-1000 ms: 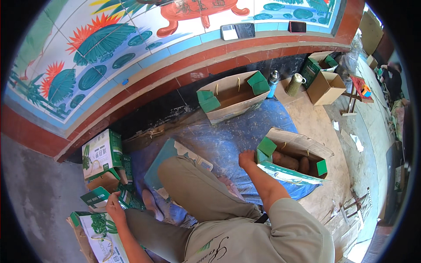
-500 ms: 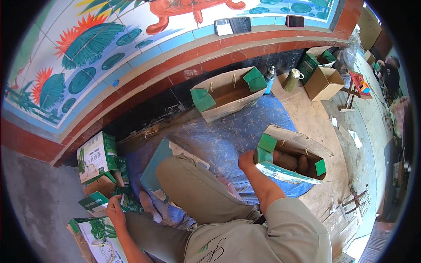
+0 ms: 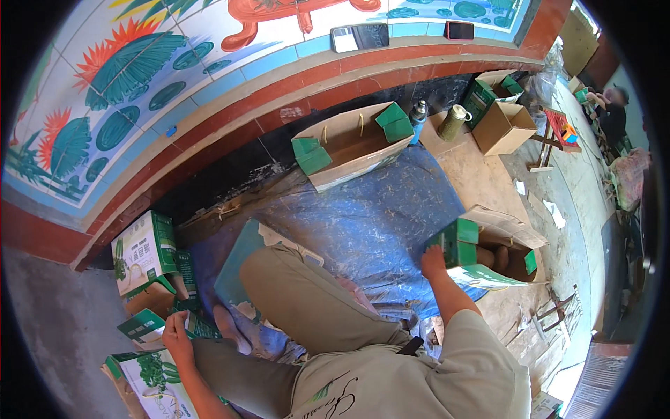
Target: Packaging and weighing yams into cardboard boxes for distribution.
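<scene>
My right hand (image 3: 433, 262) is closed at the green left end of an open cardboard box (image 3: 502, 228) on my right; its fingertips are partly hidden against that end. Brown, rounded things (image 3: 501, 258) lie inside this box, mostly in shadow. On the left, my left hand (image 3: 177, 336) hangs by my thigh with its fingers drawn together, beside the green flap (image 3: 143, 325) of a carton. Whatever those fingers may hold is too small to make out. A white and green carton (image 3: 164, 377) with vegetable pictures stands under my left forearm.
A blue tarp (image 3: 363, 202) covers the ground ahead. Another open box (image 3: 356, 150) stands by the tiled wall, near a blue bottle (image 3: 417, 120) and an olive jug (image 3: 453, 122). Two phones (image 3: 359, 38) (image 3: 459, 30) lie on the ledge. Someone in dark clothes (image 3: 614, 115) is far right.
My right hand has moved right against the box's end, and the box has shifted right, showing more of its green end. My left hand stays by the carton flap.
</scene>
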Available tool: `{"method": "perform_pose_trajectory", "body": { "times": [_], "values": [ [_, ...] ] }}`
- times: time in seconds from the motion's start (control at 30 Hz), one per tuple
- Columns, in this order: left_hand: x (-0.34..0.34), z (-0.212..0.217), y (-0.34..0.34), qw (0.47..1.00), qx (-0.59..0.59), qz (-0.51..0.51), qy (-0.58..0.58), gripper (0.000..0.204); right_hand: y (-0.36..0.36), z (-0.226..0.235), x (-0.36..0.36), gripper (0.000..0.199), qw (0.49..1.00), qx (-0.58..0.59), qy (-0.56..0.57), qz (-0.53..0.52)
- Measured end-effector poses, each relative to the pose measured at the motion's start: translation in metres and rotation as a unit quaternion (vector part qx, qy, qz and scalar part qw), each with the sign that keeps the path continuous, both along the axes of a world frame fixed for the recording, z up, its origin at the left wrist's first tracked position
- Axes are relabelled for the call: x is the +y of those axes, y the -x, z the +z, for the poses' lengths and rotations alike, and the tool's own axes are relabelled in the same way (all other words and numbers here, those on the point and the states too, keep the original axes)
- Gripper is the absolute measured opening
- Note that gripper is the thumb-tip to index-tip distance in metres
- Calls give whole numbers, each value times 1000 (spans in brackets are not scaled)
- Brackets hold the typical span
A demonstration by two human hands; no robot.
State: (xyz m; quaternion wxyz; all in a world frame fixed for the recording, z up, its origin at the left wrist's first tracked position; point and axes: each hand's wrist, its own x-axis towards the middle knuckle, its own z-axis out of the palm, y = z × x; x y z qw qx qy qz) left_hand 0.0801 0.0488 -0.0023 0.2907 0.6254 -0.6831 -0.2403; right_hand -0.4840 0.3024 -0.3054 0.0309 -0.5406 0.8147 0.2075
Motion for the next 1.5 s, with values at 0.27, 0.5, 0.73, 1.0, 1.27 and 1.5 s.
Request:
{"method": "perform_pose_trajectory", "body": {
  "times": [0.27,0.5,0.73,1.0,1.27,1.5],
  "values": [
    [6,7,-7,1000,-2,-10,20,23,32,50,68,28,927,-116,-224,-277],
    [10,-1,-24,998,27,-7,49,27,41,88,-13,29,936,-161,-103,-296],
    [19,10,-14,996,57,30,54,22,-6,170,-163,24,943,-226,222,-101],
    [27,14,-21,994,61,64,61,20,-74,285,-270,22,831,-380,393,101],
    [35,18,-18,993,51,73,83,17,-144,331,-307,24,858,-388,274,193],
    [48,26,-29,988,-48,101,108,15,-44,223,-360,35,964,-208,137,90]
  ]
}}
